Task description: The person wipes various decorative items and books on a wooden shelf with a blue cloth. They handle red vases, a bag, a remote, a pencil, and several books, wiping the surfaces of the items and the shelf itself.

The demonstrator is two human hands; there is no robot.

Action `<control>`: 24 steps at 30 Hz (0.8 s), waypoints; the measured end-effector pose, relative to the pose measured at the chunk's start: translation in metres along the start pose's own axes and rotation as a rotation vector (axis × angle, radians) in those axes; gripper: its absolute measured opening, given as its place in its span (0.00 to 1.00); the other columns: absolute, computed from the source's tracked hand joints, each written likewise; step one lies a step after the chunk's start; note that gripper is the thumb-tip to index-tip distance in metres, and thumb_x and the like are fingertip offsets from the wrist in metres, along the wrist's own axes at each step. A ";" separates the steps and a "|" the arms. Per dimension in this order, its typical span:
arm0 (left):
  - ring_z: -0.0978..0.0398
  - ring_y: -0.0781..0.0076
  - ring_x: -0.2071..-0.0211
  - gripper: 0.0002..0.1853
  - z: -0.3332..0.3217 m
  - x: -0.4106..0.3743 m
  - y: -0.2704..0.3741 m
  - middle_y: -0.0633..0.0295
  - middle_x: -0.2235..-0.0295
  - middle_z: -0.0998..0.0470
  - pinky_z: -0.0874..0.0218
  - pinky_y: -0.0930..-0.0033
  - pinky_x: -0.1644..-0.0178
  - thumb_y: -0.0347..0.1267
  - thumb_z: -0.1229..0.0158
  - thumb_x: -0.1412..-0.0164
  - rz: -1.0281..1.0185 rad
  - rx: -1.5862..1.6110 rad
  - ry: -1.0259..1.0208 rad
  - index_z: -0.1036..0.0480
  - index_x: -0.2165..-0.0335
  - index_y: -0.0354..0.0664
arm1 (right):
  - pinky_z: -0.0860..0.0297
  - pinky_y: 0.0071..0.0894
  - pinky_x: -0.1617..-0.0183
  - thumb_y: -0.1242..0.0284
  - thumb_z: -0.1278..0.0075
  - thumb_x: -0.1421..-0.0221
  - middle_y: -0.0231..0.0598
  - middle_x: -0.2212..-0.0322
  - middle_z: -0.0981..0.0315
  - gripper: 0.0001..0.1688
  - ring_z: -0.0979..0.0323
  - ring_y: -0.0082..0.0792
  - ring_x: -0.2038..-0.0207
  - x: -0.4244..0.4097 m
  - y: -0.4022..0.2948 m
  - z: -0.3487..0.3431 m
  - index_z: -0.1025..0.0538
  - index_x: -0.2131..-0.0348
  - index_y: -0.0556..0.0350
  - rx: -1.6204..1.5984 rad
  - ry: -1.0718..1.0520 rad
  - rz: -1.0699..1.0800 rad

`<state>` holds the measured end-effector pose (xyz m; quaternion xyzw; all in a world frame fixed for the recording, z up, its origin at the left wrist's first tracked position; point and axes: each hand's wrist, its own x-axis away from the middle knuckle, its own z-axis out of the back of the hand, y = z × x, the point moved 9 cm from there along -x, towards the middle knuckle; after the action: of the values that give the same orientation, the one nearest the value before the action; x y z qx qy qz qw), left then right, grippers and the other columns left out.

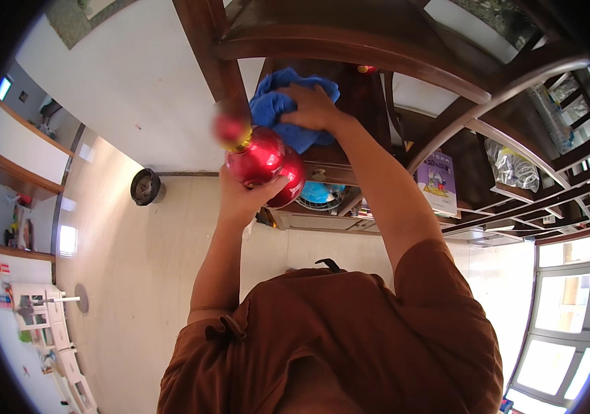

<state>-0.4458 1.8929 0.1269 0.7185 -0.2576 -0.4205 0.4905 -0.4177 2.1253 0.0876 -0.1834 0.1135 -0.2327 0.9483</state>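
Observation:
My left hand (251,199) grips a shiny red gourd-shaped bottle (261,158) around its lower body. The bottle leans to the upper left, with a gold band at its neck and a blurred red top. To its right, my right hand (310,106) presses on a crumpled blue cloth (295,137), fingers spread over it; some fingertips are hidden in its folds. Beneath the cloth is a dark brown wooden shelf (354,103) of a display cabinet. Another red and gold object (366,69) stands farther back on that shelf, partly cut off by a curved rail.
Curved wooden cabinet rails (357,49) cross above and right of my hands. Below the shelf are a drawer (321,172) and a basket (326,204) with a blue item. A purple book (437,181) and a plastic bag (515,168) rest in right compartments. A black bin (146,187) stands by the wall.

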 end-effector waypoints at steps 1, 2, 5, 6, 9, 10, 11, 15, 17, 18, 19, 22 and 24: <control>0.19 0.67 0.58 0.33 0.003 0.004 0.006 0.55 0.57 0.19 0.27 0.61 0.52 0.28 0.24 0.57 -0.021 0.020 0.030 0.28 0.51 0.35 | 0.54 0.61 0.29 0.47 0.43 0.53 0.47 0.36 0.36 0.45 0.45 0.51 0.31 0.015 -0.006 -0.001 0.30 0.37 0.37 -0.023 0.013 0.014; 0.20 0.67 0.58 0.36 0.002 0.004 0.013 0.55 0.56 0.20 0.27 0.61 0.50 0.26 0.24 0.57 -0.014 0.019 -0.029 0.30 0.48 0.35 | 0.53 0.60 0.29 0.49 0.43 0.53 0.46 0.37 0.34 0.43 0.44 0.51 0.32 0.028 -0.011 -0.001 0.29 0.38 0.37 -0.048 0.025 0.030; 0.20 0.67 0.57 0.35 0.005 0.009 0.024 0.56 0.57 0.20 0.28 0.61 0.50 0.26 0.25 0.56 -0.052 0.084 -0.047 0.30 0.48 0.35 | 0.42 0.50 0.33 0.54 0.42 0.55 0.42 0.43 0.27 0.38 0.34 0.51 0.38 0.063 -0.029 0.018 0.24 0.43 0.39 -0.193 -0.047 -0.035; 0.21 0.68 0.56 0.35 0.000 0.008 0.026 0.57 0.57 0.20 0.28 0.62 0.49 0.26 0.25 0.55 -0.051 0.107 -0.071 0.30 0.48 0.35 | 0.39 0.47 0.35 0.58 0.42 0.57 0.42 0.45 0.26 0.37 0.32 0.50 0.41 0.080 -0.034 0.028 0.23 0.45 0.41 -0.176 0.001 0.033; 0.21 0.68 0.57 0.34 0.005 0.011 0.027 0.58 0.57 0.20 0.28 0.63 0.50 0.26 0.25 0.55 -0.047 0.052 -0.069 0.30 0.49 0.35 | 0.31 0.41 0.42 0.68 0.41 0.62 0.42 0.49 0.23 0.35 0.26 0.48 0.47 0.123 -0.055 0.042 0.21 0.48 0.44 -0.129 0.094 0.216; 0.20 0.70 0.58 0.31 0.005 0.011 0.028 0.58 0.59 0.19 0.28 0.64 0.51 0.26 0.26 0.55 -0.063 0.057 -0.071 0.28 0.51 0.35 | 0.30 0.42 0.44 0.69 0.41 0.63 0.41 0.50 0.22 0.35 0.25 0.47 0.48 0.138 -0.060 0.048 0.21 0.49 0.44 -0.100 0.111 0.235; 0.20 0.70 0.59 0.30 0.004 0.011 0.027 0.59 0.60 0.19 0.28 0.64 0.52 0.26 0.26 0.55 -0.047 0.053 -0.075 0.27 0.52 0.35 | 0.29 0.42 0.45 0.71 0.40 0.64 0.40 0.51 0.22 0.35 0.24 0.47 0.49 0.151 -0.063 0.054 0.20 0.50 0.44 -0.071 0.129 0.254; 0.20 0.72 0.61 0.25 0.003 0.016 0.027 0.60 0.63 0.18 0.28 0.65 0.53 0.28 0.26 0.54 0.002 0.012 -0.072 0.24 0.56 0.35 | 0.27 0.43 0.47 0.75 0.41 0.65 0.41 0.51 0.22 0.37 0.24 0.49 0.50 0.196 -0.037 0.084 0.22 0.49 0.45 0.056 0.186 0.046; 0.20 0.72 0.61 0.24 0.002 0.017 0.022 0.60 0.63 0.18 0.28 0.65 0.53 0.28 0.26 0.54 0.021 -0.019 -0.079 0.24 0.56 0.36 | 0.26 0.42 0.48 0.76 0.41 0.65 0.42 0.49 0.23 0.39 0.24 0.51 0.50 0.199 -0.037 0.102 0.23 0.47 0.45 0.048 0.256 -0.045; 0.20 0.71 0.61 0.25 -0.001 0.017 0.018 0.59 0.62 0.17 0.28 0.64 0.53 0.29 0.26 0.54 0.048 -0.024 -0.107 0.25 0.55 0.36 | 0.26 0.43 0.48 0.76 0.41 0.65 0.42 0.49 0.24 0.39 0.24 0.51 0.50 0.197 -0.044 0.111 0.23 0.47 0.44 0.026 0.331 -0.057; 0.20 0.71 0.61 0.26 -0.004 0.017 0.017 0.59 0.62 0.17 0.28 0.64 0.53 0.29 0.26 0.54 0.059 -0.016 -0.107 0.25 0.55 0.36 | 0.26 0.43 0.49 0.76 0.41 0.65 0.42 0.48 0.24 0.40 0.24 0.52 0.50 0.197 -0.050 0.117 0.23 0.46 0.44 0.007 0.407 -0.072; 0.19 0.70 0.60 0.28 -0.017 0.014 0.013 0.58 0.61 0.17 0.28 0.64 0.53 0.30 0.25 0.55 0.088 -0.007 -0.137 0.25 0.54 0.36 | 0.29 0.45 0.43 0.77 0.42 0.64 0.44 0.45 0.27 0.42 0.27 0.53 0.46 0.178 -0.058 0.089 0.26 0.44 0.43 -0.046 0.406 0.036; 0.19 0.70 0.60 0.28 -0.020 0.013 0.010 0.58 0.61 0.17 0.28 0.64 0.52 0.30 0.25 0.55 0.094 -0.009 -0.153 0.25 0.54 0.35 | 0.32 0.45 0.40 0.78 0.41 0.64 0.44 0.45 0.27 0.43 0.29 0.51 0.44 0.171 -0.056 0.062 0.26 0.43 0.44 0.050 0.326 0.115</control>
<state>-0.4214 1.8882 0.1350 0.6692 -0.3259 -0.4521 0.4916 -0.2731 2.0148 0.1438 -0.1127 0.2701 -0.2073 0.9335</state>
